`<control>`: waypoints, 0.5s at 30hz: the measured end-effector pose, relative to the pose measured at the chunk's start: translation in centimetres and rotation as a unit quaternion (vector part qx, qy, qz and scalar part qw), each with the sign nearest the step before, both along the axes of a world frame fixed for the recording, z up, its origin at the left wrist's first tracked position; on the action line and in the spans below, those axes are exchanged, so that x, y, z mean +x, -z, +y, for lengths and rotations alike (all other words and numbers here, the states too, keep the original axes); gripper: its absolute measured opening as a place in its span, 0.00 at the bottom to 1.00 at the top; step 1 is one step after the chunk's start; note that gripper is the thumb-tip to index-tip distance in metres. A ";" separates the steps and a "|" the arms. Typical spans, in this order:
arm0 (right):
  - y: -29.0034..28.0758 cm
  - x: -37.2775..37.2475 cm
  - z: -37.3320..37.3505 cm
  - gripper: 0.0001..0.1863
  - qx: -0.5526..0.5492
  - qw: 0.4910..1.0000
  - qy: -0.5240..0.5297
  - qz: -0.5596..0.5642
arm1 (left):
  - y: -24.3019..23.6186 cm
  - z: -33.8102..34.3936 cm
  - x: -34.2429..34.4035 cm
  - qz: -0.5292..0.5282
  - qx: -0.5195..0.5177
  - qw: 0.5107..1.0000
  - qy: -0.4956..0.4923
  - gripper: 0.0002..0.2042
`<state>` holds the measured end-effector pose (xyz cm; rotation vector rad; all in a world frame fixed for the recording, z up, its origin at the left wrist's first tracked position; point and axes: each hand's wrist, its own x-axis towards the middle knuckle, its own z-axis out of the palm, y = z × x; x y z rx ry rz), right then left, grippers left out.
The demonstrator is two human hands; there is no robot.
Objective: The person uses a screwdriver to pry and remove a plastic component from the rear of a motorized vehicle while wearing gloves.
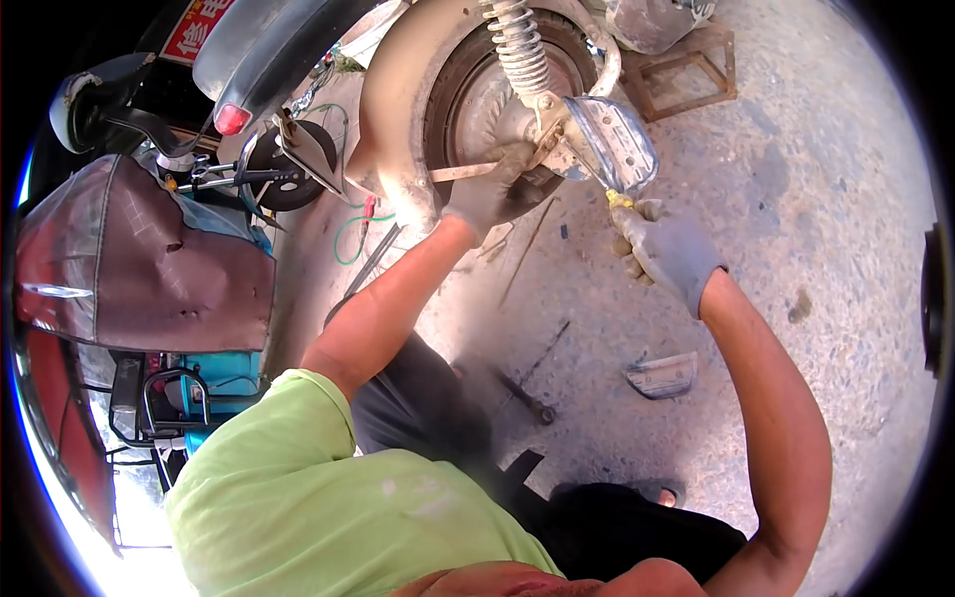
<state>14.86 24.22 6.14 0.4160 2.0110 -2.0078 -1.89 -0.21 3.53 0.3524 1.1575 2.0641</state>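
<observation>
My left hand (497, 191), in a dirty grey glove, is closed beside the hub of a dusty scooter wheel (476, 117). A flat rusty metal bar (463, 172) runs into that hand; its curled fingers hide what they grip. My right hand (665, 247), also gloved, pinches a small yellow-handled tool (619, 199) whose kind I cannot make out. The tool's far end meets the lower edge of a scuffed chrome-and-blue footrest plate (619, 144). Above the hub stands a coil-spring shock absorber (515, 45).
On the concrete floor lie a loose footrest-like plate (665, 376), a dark wrench-like tool (527, 398) and thin rods. A rusty square frame (686, 75) sits far right. At left stand a brown-covered seat (179, 269), a small black wheel (290, 164) and a green cord (343, 239).
</observation>
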 end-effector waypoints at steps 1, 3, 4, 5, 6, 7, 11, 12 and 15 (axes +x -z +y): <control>0.1 0.3 0.6 0.22 0.007 1.000 0.009 -0.003 | -2.5 2.8 2.2 -0.011 -0.045 0.998 -0.043 0.06; 0.1 0.3 -0.1 0.22 0.023 0.999 0.011 0.019 | -2.5 2.2 2.1 0.022 -0.104 0.992 -0.067 0.04; 0.0 0.3 -0.3 0.22 0.023 1.000 0.009 0.020 | -2.4 2.0 2.0 0.054 -0.162 0.981 -0.088 0.04; -0.2 0.2 -0.4 0.22 0.026 1.000 0.005 0.011 | -2.3 1.8 1.9 0.054 -0.164 0.981 -0.092 0.04; -0.3 0.1 -0.5 0.22 0.030 1.000 0.002 0.001 | -2.1 1.5 1.8 0.056 -0.193 0.972 -0.118 0.04; -0.4 0.0 -0.6 0.22 0.028 1.000 -0.003 0.002 | -2.0 1.3 1.8 0.058 -0.222 0.963 -0.144 0.06; -0.1 0.0 -0.2 0.23 -0.005 0.999 -0.020 -0.047 | -2.2 1.4 2.0 0.130 -0.228 0.960 -0.094 0.11; 0.1 0.0 -0.1 0.24 0.002 0.999 -0.018 -0.045 | -2.3 1.5 2.2 0.129 -0.229 0.960 -0.094 0.11; 0.3 -0.1 -0.3 0.24 -0.001 0.999 -0.019 -0.041 | -1.3 1.2 1.9 0.175 -0.271 0.937 -0.136 0.10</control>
